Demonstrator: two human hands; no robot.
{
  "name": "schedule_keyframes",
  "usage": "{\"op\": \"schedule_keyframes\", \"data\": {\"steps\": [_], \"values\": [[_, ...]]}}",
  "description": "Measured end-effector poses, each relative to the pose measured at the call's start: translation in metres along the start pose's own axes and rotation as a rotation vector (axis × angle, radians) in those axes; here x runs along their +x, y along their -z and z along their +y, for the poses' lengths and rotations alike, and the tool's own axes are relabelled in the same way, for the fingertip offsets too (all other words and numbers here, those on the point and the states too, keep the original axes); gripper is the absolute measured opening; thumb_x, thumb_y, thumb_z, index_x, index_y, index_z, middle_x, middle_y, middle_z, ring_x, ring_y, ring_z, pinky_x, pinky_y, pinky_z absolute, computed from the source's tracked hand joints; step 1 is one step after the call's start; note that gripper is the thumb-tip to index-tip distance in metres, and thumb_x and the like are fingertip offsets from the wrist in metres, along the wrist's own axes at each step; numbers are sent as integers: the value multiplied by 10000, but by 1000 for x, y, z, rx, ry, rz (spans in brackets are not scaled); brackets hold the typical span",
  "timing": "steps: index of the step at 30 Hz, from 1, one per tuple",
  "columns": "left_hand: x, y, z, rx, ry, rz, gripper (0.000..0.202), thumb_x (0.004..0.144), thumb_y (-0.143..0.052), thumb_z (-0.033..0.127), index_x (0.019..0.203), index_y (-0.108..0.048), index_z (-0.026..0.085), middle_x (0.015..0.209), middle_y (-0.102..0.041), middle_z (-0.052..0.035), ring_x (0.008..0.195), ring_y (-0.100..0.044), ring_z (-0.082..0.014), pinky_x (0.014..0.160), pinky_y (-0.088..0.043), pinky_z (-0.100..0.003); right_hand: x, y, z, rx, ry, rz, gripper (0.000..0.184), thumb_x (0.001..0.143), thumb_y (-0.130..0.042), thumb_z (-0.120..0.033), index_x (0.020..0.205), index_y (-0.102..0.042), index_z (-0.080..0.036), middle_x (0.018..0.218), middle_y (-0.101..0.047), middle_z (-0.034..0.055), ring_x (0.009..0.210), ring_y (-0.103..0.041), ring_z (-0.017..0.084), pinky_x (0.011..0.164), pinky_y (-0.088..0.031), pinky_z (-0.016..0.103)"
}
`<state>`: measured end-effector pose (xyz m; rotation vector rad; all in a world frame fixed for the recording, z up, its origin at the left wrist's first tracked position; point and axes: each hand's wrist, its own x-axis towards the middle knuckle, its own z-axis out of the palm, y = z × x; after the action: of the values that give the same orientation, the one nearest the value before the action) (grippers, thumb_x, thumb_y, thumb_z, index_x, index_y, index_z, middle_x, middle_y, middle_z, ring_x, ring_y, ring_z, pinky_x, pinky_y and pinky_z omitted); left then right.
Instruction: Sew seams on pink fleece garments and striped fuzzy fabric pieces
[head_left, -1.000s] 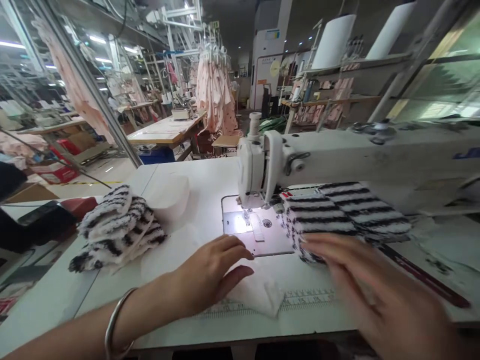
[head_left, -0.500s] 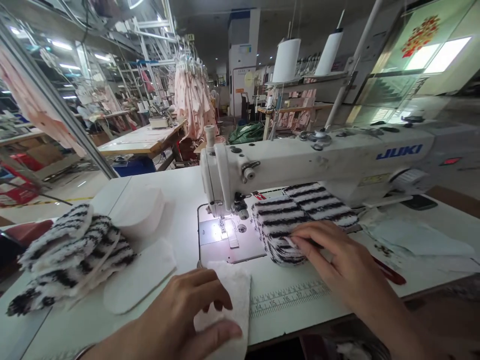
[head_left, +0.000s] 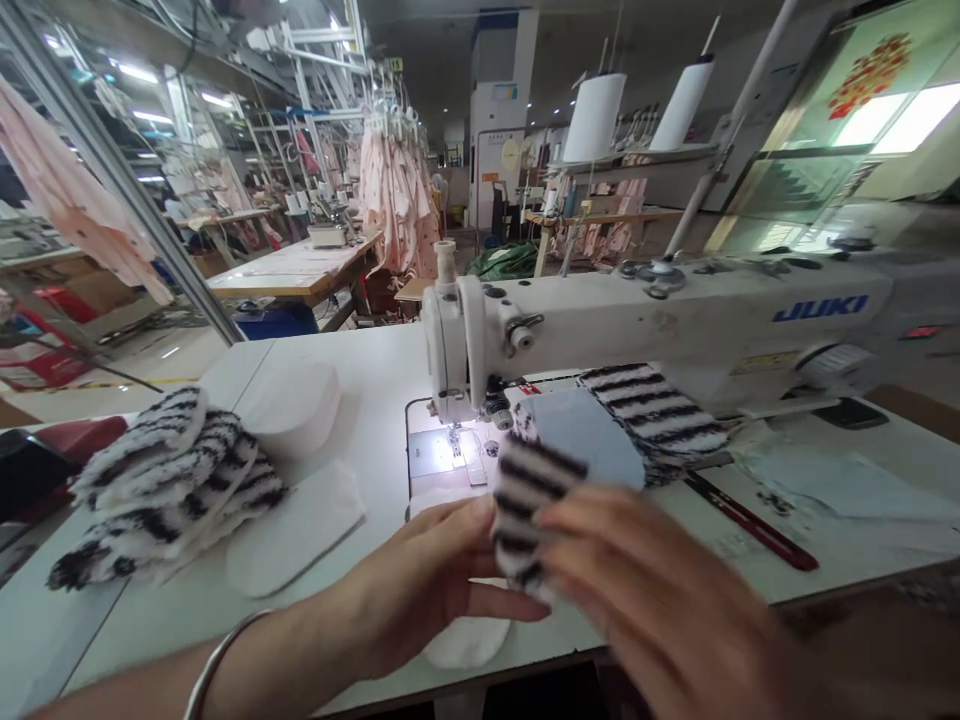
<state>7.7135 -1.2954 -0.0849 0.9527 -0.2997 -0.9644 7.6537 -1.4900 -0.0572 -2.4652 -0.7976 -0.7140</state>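
Observation:
A black-and-white striped plush fabric piece [head_left: 525, 500], partly blurred, is held up in front of the sewing machine. My right hand [head_left: 645, 590], smeared by motion, pinches it from the right. My left hand [head_left: 420, 580] meets its left edge with the thumb, while the fingers reach beneath it. Below the left hand, a white fleece piece [head_left: 469, 642] lies at the table's front edge, mostly hidden. Behind the hands, the sewing machine's needle and presser foot [head_left: 455, 440] are lit. Right of them lies the striped stack [head_left: 652, 410], with a pale blue-white piece [head_left: 592, 425] uncovered.
Crumpled striped pieces [head_left: 172, 480] lie on the left of the table beside a white stack [head_left: 292, 405] and a single white piece [head_left: 296, 530]. Dark red tweezers [head_left: 757, 525] and pale cloth scraps [head_left: 840, 485] lie on the right. Thread cones [head_left: 595, 118] stand behind the machine.
My right hand has lifted a striped piece off the stack and brought it left and nearer. My left hand has turned and moved right to meet it. The view has shifted slightly.

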Motion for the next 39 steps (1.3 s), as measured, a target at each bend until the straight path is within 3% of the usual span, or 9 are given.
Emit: {"op": "schedule_keyframes", "data": {"steps": [4,7,10,15,24,27,31,34,39], "values": [[-8,9,-7,37,-37,177,254,858,-585,169,1110,-603,138,1020,-638,-82,819,-602,-111,715,-481,-198,-27,-30,-14,64,-241,25,316,902,-495,-196,1203,-561,-268,1186,-563,32,1089,-553,120,843,-487,158],[-20,18,-5,122,-1,202,201,861,-584,186,1053,-604,131,907,-639,-50,776,-597,-110,697,-481,-203,-36,-53,-14,319,-468,28,343,918,-493,-237,1240,-526,-351,1168,-599,-21,1058,-585,93,805,-490,112],[-26,28,5,338,-26,203,166,869,-580,231,1001,-590,132,869,-624,-31,803,-586,-116,717,-480,-208,-34,-71,-18,562,-566,-16,296,912,-517,-251,1169,-565,-389,1114,-639,-60,1017,-606,87,836,-481,124],[-22,53,12,788,5,296,134,846,-576,251,925,-565,144,835,-585,-13,682,-568,-111,586,-485,-216,-29,-96,-22,521,-680,-13,354,873,-542,-230,1203,-536,-358,950,-592,-19,818,-596,98,728,-514,176],[-27,60,7,922,10,299,118,836,-578,264,904,-529,181,855,-569,14,651,-597,-92,556,-494,-196,-36,-103,-27,356,-683,30,356,843,-568,-203,1174,-527,-326,981,-536,8,855,-556,141,718,-517,235],[-24,57,12,1192,55,308,208,850,-573,361,834,-508,164,688,-586,19,548,-567,-100,500,-428,-207,-35,-104,-28,289,-695,-37,361,850,-569,-205,1186,-504,-319,963,-538,9,830,-559,144,689,-507,231],[-8,58,20,1698,-109,375,282,845,-580,419,790,-557,144,728,-616,-35,618,-544,-138,565,-393,-262,-35,-107,-29,280,-656,-72,366,866,-537,-176,1198,-475,-317,971,-532,8,882,-564,147,734,-508,239],[7,61,24,1703,-145,359,203,826,-617,352,894,-604,161,812,-644,-29,678,-560,-137,615,-404,-255,-36,-108,-28,258,-620,-43,366,859,-526,-143,1184,-476,-304,977,-539,6,901,-571,144,760,-511,238],[15,63,22,1653,-47,388,39,794,-580,205,802,-586,168,711,-630,7,628,-535,-118,580,-366,-235,-39,-107,-27,190,-475,-61,337,903,-453,-146,1227,-459,-241,1043,-539,47,951,-587,120,780,-505,179]]}}
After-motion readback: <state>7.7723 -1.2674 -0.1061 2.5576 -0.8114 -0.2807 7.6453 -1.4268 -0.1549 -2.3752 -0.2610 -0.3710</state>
